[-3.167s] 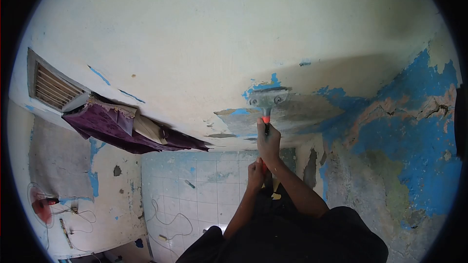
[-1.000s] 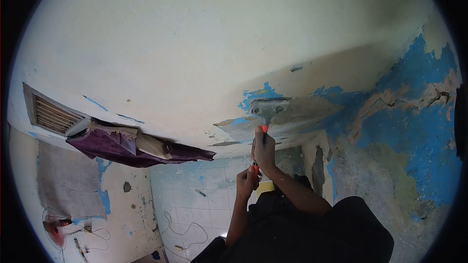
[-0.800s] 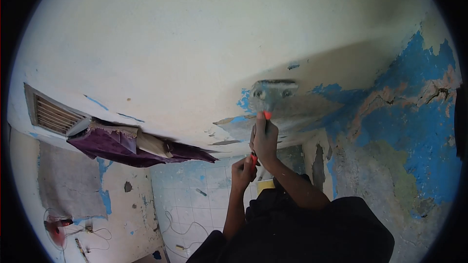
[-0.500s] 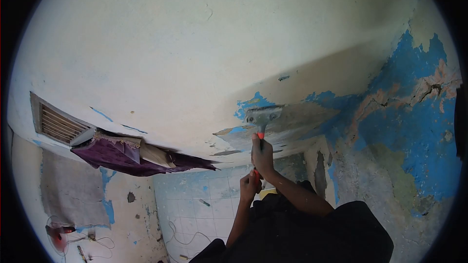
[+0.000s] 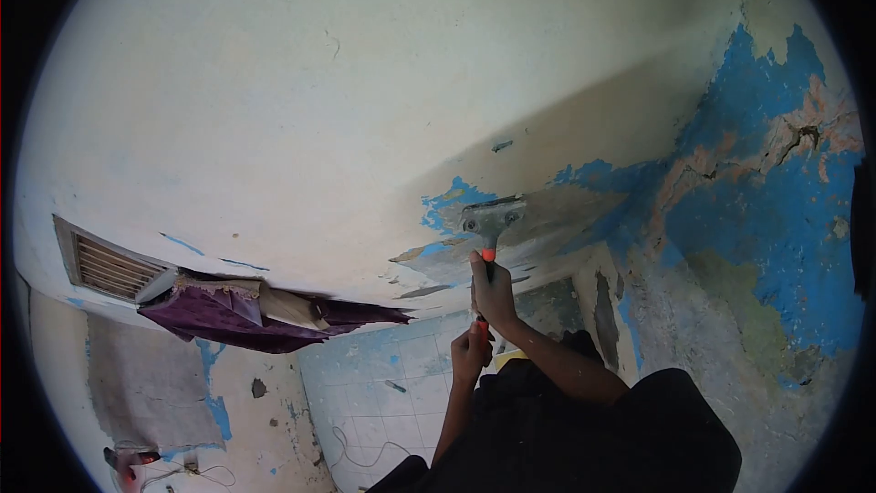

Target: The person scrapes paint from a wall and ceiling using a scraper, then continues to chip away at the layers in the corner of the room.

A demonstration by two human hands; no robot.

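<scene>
Both hands hold one long-handled wall scraper [image 5: 493, 216], its wide metal blade against the wall at the lower right edge of a blue patch [image 5: 453, 201]. My right hand [image 5: 494, 294] is wrapped round the upper handle, just below its orange-red collar. Lower down, my left hand [image 5: 469, 351] is closed round the red and black end of the same handle. Grey bare plaster [image 5: 547, 215] and ragged paint edges surround the blade.
A slatted vent [image 5: 109, 265] and a hanging purple cloth [image 5: 224, 312] are to the left. Peeling blue paint and a crack [image 5: 803, 137] mark the right wall. Below are a tiled surface [image 5: 365, 402], a loose cable [image 5: 370, 461] and a red-lit object [image 5: 132, 466].
The view has shifted, so the upper wall's marks sit further left. Against the wall, the scraper blade has moved slightly right of the blue patch. Both hands keep their grip.
</scene>
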